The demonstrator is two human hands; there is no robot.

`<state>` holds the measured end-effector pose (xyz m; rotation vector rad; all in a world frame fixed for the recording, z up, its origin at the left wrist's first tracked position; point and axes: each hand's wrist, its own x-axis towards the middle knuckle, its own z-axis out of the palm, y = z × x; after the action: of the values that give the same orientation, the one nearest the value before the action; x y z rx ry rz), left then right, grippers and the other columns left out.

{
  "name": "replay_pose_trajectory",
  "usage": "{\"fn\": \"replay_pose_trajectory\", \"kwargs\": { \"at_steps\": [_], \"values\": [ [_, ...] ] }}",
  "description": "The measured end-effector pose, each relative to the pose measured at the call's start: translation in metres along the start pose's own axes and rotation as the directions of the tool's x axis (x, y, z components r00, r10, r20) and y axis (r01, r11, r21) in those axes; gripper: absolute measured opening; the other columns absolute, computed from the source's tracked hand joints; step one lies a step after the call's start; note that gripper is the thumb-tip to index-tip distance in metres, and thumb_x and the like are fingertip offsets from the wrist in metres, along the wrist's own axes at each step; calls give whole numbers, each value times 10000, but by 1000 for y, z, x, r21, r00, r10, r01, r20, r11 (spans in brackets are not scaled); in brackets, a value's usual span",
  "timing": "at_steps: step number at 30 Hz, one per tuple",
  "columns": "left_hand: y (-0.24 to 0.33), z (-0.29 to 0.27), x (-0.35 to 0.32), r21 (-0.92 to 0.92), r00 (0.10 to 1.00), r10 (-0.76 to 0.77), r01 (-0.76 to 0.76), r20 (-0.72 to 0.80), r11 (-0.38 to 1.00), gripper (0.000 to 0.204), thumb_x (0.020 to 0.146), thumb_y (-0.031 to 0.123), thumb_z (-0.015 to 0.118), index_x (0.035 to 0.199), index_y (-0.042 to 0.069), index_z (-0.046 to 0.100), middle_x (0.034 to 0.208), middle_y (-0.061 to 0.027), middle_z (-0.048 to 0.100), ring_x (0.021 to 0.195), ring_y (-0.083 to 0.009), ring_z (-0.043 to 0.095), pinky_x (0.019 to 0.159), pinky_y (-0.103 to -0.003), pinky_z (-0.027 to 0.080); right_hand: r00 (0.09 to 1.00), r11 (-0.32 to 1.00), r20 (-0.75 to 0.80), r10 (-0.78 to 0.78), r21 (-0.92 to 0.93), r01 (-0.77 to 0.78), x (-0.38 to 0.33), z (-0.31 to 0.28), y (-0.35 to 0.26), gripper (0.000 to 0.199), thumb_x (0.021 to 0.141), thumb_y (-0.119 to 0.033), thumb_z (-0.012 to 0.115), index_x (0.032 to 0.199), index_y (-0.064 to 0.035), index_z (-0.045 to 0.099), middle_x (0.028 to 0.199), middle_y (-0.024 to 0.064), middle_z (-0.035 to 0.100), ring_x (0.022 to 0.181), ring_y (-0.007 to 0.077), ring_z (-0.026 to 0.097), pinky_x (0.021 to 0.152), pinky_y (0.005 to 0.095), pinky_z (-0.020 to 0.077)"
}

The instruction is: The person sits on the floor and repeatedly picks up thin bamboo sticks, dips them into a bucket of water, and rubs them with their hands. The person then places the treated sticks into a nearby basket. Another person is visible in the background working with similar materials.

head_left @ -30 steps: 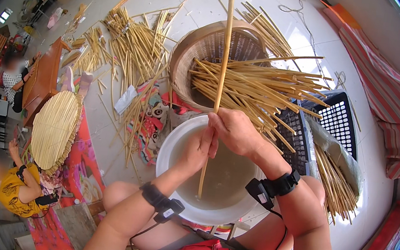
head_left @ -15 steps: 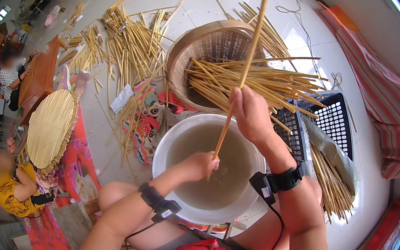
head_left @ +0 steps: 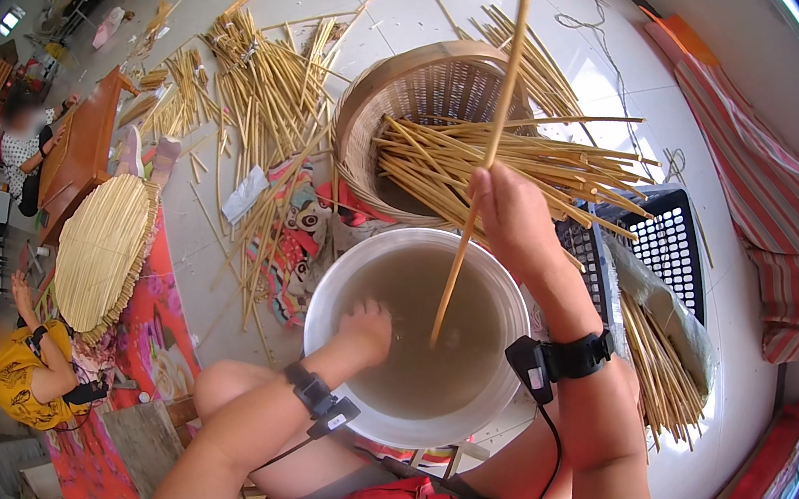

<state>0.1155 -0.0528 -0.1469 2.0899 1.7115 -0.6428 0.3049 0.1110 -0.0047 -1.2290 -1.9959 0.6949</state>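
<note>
A long tan plant stalk point(head_left: 500, 111) is gripped in my right hand point(head_left: 516, 220), closed around it above a white bucket point(head_left: 315, 339). The stalk slants steeply, and its lower tip hangs over the murky water point(head_left: 422, 384) in the bucket. Inside the bucket on the left, my left hand point(head_left: 367, 331) is at the water with fingers apart, off the stalk. Its fingertips are partly hidden. Just beyond the bucket, a wicker basket point(head_left: 364, 94) lies tipped with many similar stalks point(head_left: 532, 161) sticking out to the right.
More stalks point(head_left: 265, 80) lie on the floor at the far left. A black plastic crate point(head_left: 673, 240) and a stalk bundle point(head_left: 661, 370) are at right. Two people sit at left, near a round woven straw piece point(head_left: 101, 256) and an orange-brown table point(head_left: 79, 152).
My left hand has let go of the stalk's lower end and moved left to the water. My right hand still grips the stalk, whose lower tip has shifted slightly right and up.
</note>
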Motion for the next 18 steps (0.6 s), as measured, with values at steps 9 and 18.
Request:
{"fn": "replay_pose_trajectory", "kwargs": {
  "at_steps": [9, 18],
  "values": [
    [4, -83, 1, -980, 910, 364, -177, -197, -89, 382, 1018, 172, 390, 1384, 65, 407, 1143, -114, 615, 1114, -211, 577, 981, -347, 444, 985, 971, 77, 157, 170, -168, 4, -2, 4, 361, 994, -245, 434, 797, 25, 572, 674, 209, 591, 680, 377, 603, 648, 438, 467],
    [5, -114, -29, -930, 854, 449, -100, -263, -353, 490, 974, 42, 430, 1449, 39, 311, 1064, -63, 570, 872, -112, 537, 838, -256, 463, 939, 859, 54, 339, 390, -333, 13, -8, 19, 439, 1017, -315, 417, 768, 5, 585, 590, 47, 487, 554, 143, 462, 542, 315, 403]
  ]
}}
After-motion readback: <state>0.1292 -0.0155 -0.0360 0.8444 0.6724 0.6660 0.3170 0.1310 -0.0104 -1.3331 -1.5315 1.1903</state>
